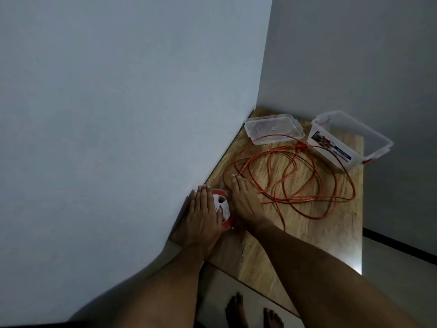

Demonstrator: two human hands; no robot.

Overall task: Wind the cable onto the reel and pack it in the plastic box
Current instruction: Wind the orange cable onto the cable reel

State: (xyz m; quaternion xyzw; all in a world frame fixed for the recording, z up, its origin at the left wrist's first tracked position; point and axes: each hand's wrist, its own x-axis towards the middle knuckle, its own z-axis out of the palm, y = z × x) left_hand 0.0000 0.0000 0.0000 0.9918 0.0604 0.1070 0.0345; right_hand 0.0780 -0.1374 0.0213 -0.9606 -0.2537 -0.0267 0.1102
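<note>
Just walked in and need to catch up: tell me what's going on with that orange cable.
A person's left hand and right hand are at a reel on the wooden table. Most of the orange cable lies in loose loops. The plastic box stands open and empty, its lid beside it.

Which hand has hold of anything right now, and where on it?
The left hand lies on the reel, over its white side. The right hand touches the orange cable near the reel; a firm grip cannot be told.

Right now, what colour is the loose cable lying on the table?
Orange-red, clearest in the head view: the cable sprawls in loops across the wooden table.
</note>
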